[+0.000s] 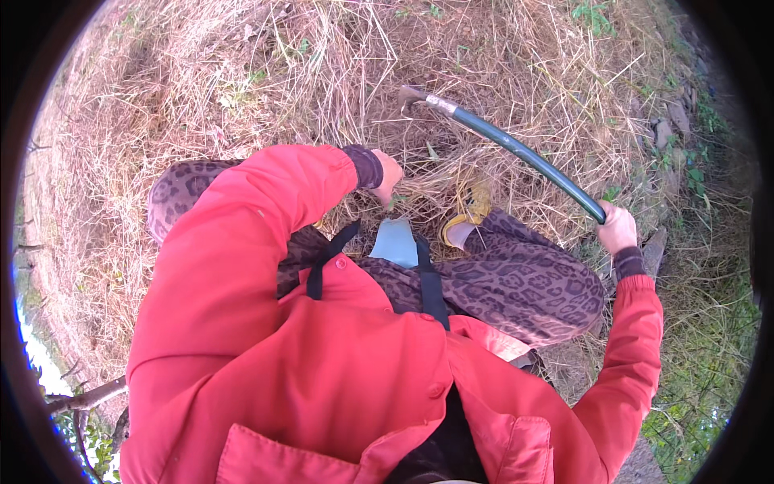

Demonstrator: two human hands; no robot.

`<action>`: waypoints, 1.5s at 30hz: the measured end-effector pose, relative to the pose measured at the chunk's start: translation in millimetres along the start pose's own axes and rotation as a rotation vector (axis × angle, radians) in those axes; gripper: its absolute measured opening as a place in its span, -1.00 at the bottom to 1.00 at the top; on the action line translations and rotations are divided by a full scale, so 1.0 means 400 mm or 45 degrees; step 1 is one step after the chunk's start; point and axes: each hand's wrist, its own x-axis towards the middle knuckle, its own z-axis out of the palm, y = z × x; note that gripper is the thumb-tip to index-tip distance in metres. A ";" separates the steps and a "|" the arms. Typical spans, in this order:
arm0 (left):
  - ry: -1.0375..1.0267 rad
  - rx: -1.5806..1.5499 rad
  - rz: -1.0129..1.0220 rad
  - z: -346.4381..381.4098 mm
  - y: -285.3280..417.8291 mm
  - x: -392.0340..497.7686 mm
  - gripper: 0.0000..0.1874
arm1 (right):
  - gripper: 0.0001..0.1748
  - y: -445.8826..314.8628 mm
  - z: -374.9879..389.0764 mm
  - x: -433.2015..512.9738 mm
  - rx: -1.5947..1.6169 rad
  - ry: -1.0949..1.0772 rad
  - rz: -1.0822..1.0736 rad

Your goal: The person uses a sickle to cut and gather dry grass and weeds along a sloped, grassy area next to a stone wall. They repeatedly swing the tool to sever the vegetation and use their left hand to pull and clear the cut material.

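Observation:
My right hand [617, 228] grips the end of a hoe's green handle [523, 152], out to the right. The handle slants up and leftward to a metal collar and a small hoe head [412, 100], which rests in or just above the dry grass [423, 130]. My left hand [388, 176] reaches down in front of my body, low over the straw. A bit of green leaf [396, 199] shows by its fingertips. Whether those fingers hold it is hidden. Just below that hand, a smooth light-blue object [395, 242] shows between my legs, partly covered by clothing.
My yellow shoe [473, 209] stands right of the blue object, near the hoe's reach. Black straps [432, 290] hang over my patterned trousers [520, 278]. Stones [664, 132] and green plants [698, 175] line the right side. A bare branch [91, 396] juts in at lower left.

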 end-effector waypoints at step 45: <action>0.637 0.554 -1.597 -0.160 -0.462 -0.903 -0.79 | -0.78 -0.251 -0.135 0.225 1.574 -0.024 0.246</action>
